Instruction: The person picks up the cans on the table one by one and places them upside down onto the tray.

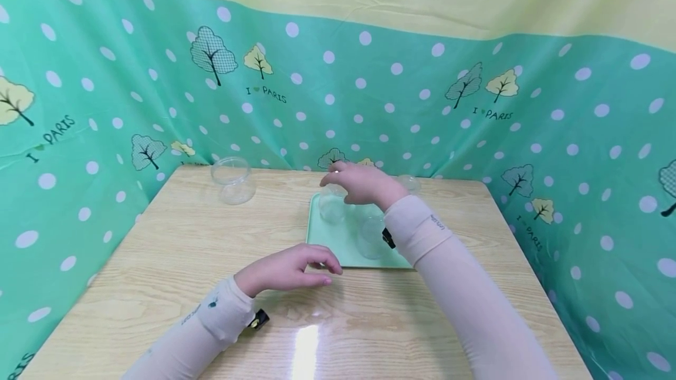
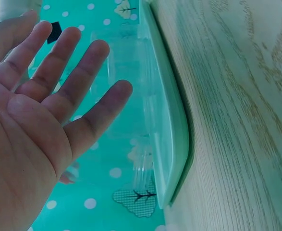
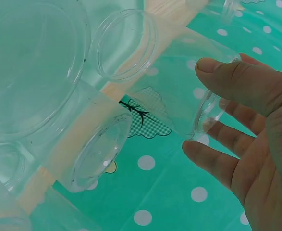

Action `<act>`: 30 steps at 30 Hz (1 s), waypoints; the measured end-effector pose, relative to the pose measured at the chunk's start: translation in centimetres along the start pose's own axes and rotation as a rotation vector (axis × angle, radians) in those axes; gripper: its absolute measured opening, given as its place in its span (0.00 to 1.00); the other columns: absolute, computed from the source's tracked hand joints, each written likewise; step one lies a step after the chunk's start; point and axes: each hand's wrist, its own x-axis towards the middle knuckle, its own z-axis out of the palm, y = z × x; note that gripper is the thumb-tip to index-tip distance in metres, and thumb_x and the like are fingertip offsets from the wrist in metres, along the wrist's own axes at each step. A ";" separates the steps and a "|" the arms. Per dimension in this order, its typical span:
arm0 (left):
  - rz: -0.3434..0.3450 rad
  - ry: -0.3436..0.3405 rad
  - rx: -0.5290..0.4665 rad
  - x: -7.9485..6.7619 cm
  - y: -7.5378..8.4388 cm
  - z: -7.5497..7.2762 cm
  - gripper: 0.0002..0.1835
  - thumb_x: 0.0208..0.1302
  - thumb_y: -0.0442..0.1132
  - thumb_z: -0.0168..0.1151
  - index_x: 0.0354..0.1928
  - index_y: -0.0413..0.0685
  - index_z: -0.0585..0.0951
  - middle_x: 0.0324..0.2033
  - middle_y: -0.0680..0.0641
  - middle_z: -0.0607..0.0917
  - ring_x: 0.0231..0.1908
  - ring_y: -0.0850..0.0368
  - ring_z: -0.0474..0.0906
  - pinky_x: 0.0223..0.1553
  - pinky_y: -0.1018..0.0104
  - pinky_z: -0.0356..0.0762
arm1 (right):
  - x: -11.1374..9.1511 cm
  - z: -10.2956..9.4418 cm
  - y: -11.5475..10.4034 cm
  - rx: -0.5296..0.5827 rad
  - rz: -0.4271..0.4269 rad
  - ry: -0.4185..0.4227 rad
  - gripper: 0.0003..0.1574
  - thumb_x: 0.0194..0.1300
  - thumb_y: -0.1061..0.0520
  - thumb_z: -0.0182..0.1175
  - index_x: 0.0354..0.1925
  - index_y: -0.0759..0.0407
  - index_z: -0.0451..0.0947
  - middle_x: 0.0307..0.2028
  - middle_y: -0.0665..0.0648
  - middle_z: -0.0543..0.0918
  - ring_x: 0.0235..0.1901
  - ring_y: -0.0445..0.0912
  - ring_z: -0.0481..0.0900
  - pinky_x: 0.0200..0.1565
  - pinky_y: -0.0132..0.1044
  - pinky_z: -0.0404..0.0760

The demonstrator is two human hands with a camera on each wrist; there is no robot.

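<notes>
In the head view my right hand [image 1: 359,183] reaches over the back of a pale green tray [image 1: 348,251]. Its thumb and fingers curl about the rim end of a clear plastic jar [image 3: 174,82], which stands on the tray's left part. A second clear jar [image 3: 83,149] is beside it in the right wrist view, and a wider round clear container [image 3: 32,62] shows closer to the camera. My left hand [image 1: 296,267] hovers by the tray's front-left corner, fingers loosely extended and holding nothing. In the left wrist view its palm and fingers [image 2: 100,120] are spread apart.
A wide clear jar [image 1: 236,183] stands at the back left of the wooden table [image 1: 211,239]. Another clear container [image 1: 409,183] is partly hidden behind my right wrist. A green dotted curtain [image 1: 327,87] hangs along the back and both sides.
</notes>
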 end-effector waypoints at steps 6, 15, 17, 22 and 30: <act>0.015 -0.004 0.000 0.1 0.0 0.1 0.10 0.74 0.37 0.62 0.53 0.57 0.84 0.52 0.48 0.86 0.56 0.64 0.79 0.63 0.60 0.78 | 0.3 0.3 0.2 -0.008 -0.014 -0.015 0.41 0.63 0.67 0.69 0.67 0.36 0.75 0.73 0.53 0.67 0.69 0.52 0.71 0.61 0.45 0.80; 0.017 -0.008 0.006 0.1 0.1 0.1 0.10 0.74 0.38 0.61 0.53 0.58 0.83 0.52 0.48 0.86 0.56 0.64 0.79 0.63 0.59 0.78 | 0.6 0.6 0.3 0.017 0.004 -0.035 0.41 0.63 0.65 0.70 0.68 0.36 0.74 0.73 0.53 0.67 0.69 0.53 0.71 0.58 0.47 0.82; 0.014 -0.009 0.006 0.0 0.1 0.1 0.09 0.74 0.40 0.62 0.53 0.58 0.83 0.52 0.48 0.86 0.56 0.65 0.79 0.63 0.59 0.78 | 0.7 0.7 0.4 0.018 0.007 -0.038 0.41 0.63 0.65 0.69 0.68 0.36 0.74 0.73 0.53 0.67 0.69 0.53 0.71 0.58 0.47 0.82; 0.019 -0.010 0.007 0.0 0.1 0.1 0.09 0.75 0.42 0.62 0.53 0.56 0.84 0.52 0.49 0.86 0.56 0.64 0.79 0.63 0.61 0.78 | 0.9 0.8 0.5 0.029 0.007 -0.047 0.41 0.63 0.65 0.69 0.69 0.37 0.73 0.74 0.53 0.66 0.70 0.53 0.70 0.60 0.48 0.81; 0.023 -0.009 0.020 0.0 0.1 -0.1 0.09 0.74 0.40 0.62 0.53 0.58 0.84 0.52 0.51 0.86 0.56 0.65 0.79 0.63 0.62 0.77 | 1.5 0.8 0.8 0.058 0.010 -0.061 0.41 0.64 0.66 0.67 0.70 0.36 0.72 0.74 0.53 0.65 0.72 0.53 0.67 0.62 0.46 0.79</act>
